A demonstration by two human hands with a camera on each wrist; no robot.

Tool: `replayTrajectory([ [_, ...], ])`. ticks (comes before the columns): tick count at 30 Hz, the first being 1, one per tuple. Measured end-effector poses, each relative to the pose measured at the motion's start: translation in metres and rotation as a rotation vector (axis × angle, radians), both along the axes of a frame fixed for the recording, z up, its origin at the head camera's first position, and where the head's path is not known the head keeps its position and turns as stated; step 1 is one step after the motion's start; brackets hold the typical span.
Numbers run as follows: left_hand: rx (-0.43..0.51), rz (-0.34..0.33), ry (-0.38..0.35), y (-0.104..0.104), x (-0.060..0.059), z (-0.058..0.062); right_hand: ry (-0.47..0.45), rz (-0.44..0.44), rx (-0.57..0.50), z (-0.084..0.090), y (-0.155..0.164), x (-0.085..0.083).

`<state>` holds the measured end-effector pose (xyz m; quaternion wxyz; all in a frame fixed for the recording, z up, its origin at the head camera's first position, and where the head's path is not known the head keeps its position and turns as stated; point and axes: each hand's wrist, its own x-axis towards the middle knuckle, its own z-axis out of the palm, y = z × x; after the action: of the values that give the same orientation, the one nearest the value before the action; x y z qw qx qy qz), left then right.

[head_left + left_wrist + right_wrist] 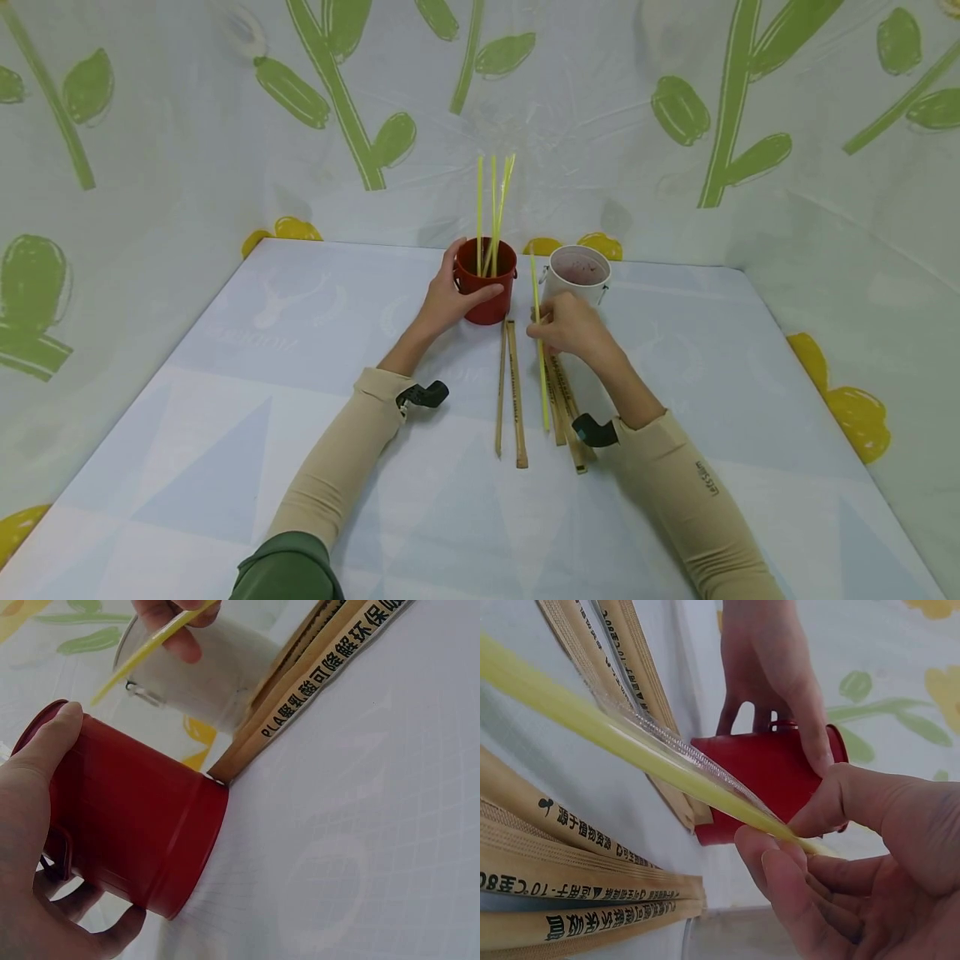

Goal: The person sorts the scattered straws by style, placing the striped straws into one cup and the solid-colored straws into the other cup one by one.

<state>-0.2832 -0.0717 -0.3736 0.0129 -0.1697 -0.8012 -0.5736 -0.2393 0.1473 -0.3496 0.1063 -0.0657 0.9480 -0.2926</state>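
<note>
The left hand (447, 302) wraps its fingers and thumb around the red cup (487, 282), which stands upright on the table (225, 467) with several yellow straws (491, 212) sticking up out of it. The right hand (573, 327) pinches 1 more yellow straw (540, 350) between thumb and curled fingers; this straw is tilted, its upper end near the white cup (576, 273) just beside the red one, its lower end over the table. Paper-wrapped straws (513, 392) lie flat in front of both cups, 2 between the hands, more under the right wrist. A leaf-patterned sheet (150, 125) backs the table.
</note>
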Motion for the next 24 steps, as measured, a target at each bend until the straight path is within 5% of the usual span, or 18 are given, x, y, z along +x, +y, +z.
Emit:
replayTrajectory([
  [19, -0.001, 0.001, 0.011, 0.000, 0.001, 0.001, 0.158, -0.012, -0.197, 0.002, 0.003, -0.001],
  [24, 0.009, 0.014, 0.026, -0.001, -0.020, -0.025, 0.263, 0.018, -0.260, 0.001, 0.005, -0.001],
])
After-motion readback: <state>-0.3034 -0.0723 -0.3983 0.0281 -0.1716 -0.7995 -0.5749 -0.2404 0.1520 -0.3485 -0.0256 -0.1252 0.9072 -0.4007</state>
